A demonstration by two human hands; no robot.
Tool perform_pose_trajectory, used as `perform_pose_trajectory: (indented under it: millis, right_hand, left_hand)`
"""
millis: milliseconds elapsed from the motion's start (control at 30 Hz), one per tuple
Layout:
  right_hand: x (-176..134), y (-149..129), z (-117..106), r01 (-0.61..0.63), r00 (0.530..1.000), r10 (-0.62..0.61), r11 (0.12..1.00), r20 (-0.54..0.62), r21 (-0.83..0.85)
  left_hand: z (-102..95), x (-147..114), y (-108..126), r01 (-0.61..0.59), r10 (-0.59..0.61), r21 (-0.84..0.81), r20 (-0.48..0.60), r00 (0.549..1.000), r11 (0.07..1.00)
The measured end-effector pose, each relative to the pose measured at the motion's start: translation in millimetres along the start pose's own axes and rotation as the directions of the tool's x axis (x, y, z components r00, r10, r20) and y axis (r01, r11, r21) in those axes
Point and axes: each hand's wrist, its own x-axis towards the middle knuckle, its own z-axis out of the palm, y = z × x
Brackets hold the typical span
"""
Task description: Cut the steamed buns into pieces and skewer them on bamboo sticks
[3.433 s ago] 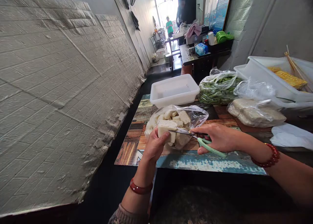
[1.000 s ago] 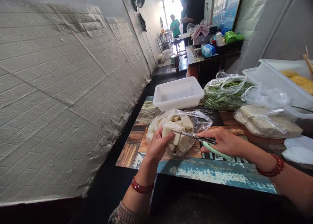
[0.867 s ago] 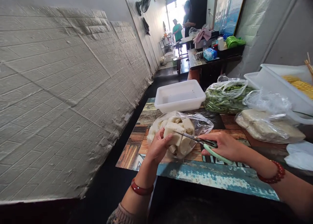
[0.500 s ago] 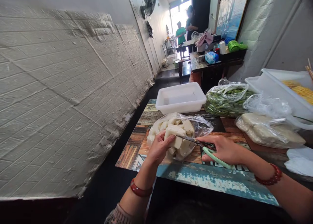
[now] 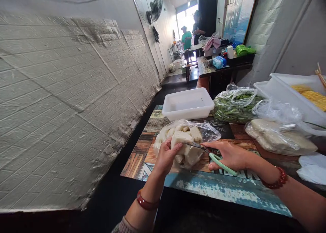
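Note:
My left hand [image 5: 165, 158] is closed around a white, spongy-looking food block [image 5: 181, 137], thumb on its near side. In my right hand [image 5: 230, 155] is a pair of scissors with green handles [image 5: 222, 165], their blades pointing left against the block's right side. Whether the blades have cut into it I cannot tell. Just below and behind the block, a clear plastic bag [image 5: 209, 132] lies open on the patterned tabletop [image 5: 136, 160], holding several more pale pieces [image 5: 195, 133].
Behind the bag stands a white plastic tub [image 5: 188, 115]. To the right are a bag of green vegetables [image 5: 234, 107], a bag of pale slabs [image 5: 280, 136] and a container [image 5: 287, 90] with yellow food. Two people [image 5: 187, 39] are far back. A wall [image 5: 76, 107] runs along the left.
The scissors and my right hand have shifted slightly left, and the handles look a little closer together. My left hand still grips the block. The view has tilted slightly.

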Motion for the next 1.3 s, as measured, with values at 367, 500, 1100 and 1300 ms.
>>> perform_pose_trajectory:
  millis: [367,500,1100,1300]
  right_hand:
    - [6.2,9.8,4.7,0.056,0.998,-0.053,0.994,-0.027,0.093]
    - [6.6,17.0,9.7,0.124,0.991,-0.115,0.984,-0.075,0.128]
    - [4.0,23.7,18.1,0.178,0.974,-0.170,0.983,-0.150,0.035]
    - [-3.6,15.4,8.6,0.112,0.987,-0.112,0.994,-0.111,-0.004]
  left_hand:
    - [3.4,-0.5,9.5,0.114,-0.109,-0.036,0.109,0.988,0.993]
    - [1.9,1.0,7.4,0.133,-0.122,-0.066,0.148,0.981,0.989]
    - [-7.1,-2.0,12.9,0.218,-0.199,-0.163,0.124,0.972,0.962]
    - [-9.5,-3.6,11.8,0.195,-0.181,-0.172,0.092,0.979,0.966]
